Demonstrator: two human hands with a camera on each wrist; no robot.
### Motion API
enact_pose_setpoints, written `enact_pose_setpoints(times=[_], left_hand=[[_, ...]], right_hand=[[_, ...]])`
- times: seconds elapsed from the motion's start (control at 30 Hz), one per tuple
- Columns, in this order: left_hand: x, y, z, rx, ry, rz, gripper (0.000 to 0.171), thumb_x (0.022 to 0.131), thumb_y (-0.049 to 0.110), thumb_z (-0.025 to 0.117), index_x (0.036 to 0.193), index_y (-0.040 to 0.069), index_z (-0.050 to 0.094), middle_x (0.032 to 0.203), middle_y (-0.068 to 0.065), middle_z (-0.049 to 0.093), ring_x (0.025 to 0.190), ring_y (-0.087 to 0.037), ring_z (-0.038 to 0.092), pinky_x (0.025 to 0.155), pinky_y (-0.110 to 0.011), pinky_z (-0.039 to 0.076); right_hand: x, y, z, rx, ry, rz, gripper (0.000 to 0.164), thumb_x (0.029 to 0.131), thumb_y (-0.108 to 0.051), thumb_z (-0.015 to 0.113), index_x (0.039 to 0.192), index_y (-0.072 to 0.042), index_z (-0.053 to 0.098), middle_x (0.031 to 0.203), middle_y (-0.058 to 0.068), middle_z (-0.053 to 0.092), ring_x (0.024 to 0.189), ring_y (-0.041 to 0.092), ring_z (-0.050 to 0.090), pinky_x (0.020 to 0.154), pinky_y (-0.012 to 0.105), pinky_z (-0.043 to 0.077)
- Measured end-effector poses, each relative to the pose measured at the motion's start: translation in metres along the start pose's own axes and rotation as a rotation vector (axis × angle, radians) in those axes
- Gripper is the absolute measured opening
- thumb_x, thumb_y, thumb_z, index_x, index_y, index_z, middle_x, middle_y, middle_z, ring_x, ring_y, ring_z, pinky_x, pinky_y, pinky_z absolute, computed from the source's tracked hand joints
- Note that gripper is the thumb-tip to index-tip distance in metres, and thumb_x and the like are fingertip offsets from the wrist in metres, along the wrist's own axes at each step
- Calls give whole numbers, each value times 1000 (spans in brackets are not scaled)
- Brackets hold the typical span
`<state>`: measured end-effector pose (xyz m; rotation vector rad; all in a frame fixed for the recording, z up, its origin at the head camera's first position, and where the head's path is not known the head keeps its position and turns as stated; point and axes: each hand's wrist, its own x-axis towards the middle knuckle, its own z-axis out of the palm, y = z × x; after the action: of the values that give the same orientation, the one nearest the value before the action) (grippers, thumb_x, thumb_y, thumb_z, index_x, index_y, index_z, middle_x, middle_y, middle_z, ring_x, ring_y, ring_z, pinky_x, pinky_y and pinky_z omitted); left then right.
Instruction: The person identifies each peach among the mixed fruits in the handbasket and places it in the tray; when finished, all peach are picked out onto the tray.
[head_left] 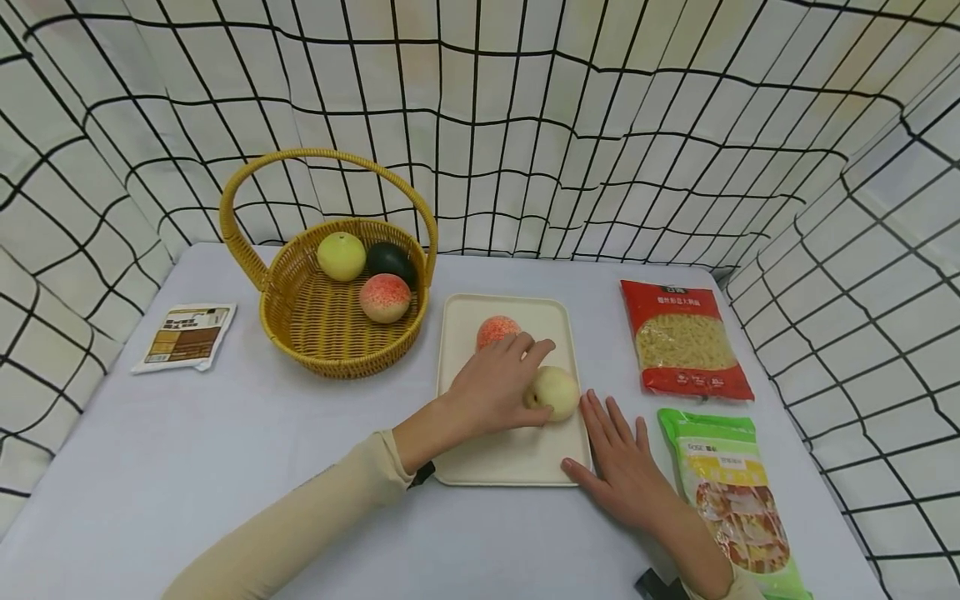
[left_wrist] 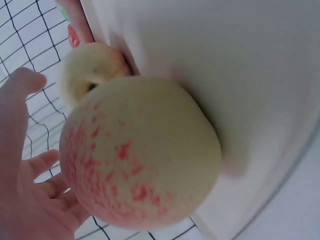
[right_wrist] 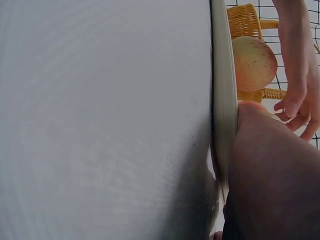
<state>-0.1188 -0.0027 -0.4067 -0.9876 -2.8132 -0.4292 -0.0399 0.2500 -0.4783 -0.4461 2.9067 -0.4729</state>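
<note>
In the head view my left hand is over the cream tray, thumb and fingers spread about a pale yellow fruit with a stem dimple. The left wrist view shows a gap between thumb and this fruit. A large red-speckled peach lies below the palm on the tray, hidden by the hand in the head view. A redder peach sits just beyond the fingers. My right hand rests flat on the table, fingers straight, fingertips at the tray's right edge.
A handled wicker basket at the back left holds a yellow-green fruit, a dark green one and a peach. A small packet lies far left. Right stand a red pasta bag and a green food bag.
</note>
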Motion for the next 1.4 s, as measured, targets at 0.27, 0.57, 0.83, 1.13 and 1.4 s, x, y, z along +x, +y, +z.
enact_pose_setpoints(times=[0.27, 0.57, 0.83, 1.13, 1.4], left_hand=[[-4, -28, -19, -84, 152, -85, 71, 90, 49, 76, 148, 13, 54, 134, -9, 63, 125, -29, 61, 108, -45, 53], [-17, -69, -44, -142, 232, -231, 73, 91, 45, 78, 149, 10, 51, 137, -14, 59, 125, -34, 58, 108, -48, 52], [-31, -91, -57, -125, 297, -328, 73, 91, 45, 77, 148, 7, 52, 137, -16, 58, 123, -34, 59, 100, -53, 54], [-44, -110, -61, -139, 320, -379, 70, 92, 40, 77, 147, 5, 51, 137, -20, 57, 124, -38, 54, 112, -55, 47], [-52, -125, -64, -146, 350, -428, 64, 97, 35, 71, 148, 2, 51, 138, -23, 56, 127, -40, 55, 108, -56, 49]], right_hand=[[0, 0, -1, 2, 15, -12, 97, 100, -65, 58, 173, -20, 12, 181, 6, 16, 168, 41, 11, 124, 81, 7], [0, 1, 1, -8, 12, -14, 96, 101, -65, 58, 173, -21, 12, 182, 5, 14, 168, 39, 11, 125, 80, 7], [0, -1, 0, 3, -2, -1, 97, 100, -66, 57, 173, -20, 13, 181, 6, 14, 168, 41, 10, 125, 81, 6], [0, -2, 0, 5, -7, 5, 97, 100, -66, 57, 173, -20, 13, 182, 6, 14, 168, 41, 10, 125, 80, 5], [0, -2, 1, -10, -2, 5, 97, 100, -66, 57, 173, -19, 14, 181, 7, 14, 168, 41, 11, 125, 81, 6]])
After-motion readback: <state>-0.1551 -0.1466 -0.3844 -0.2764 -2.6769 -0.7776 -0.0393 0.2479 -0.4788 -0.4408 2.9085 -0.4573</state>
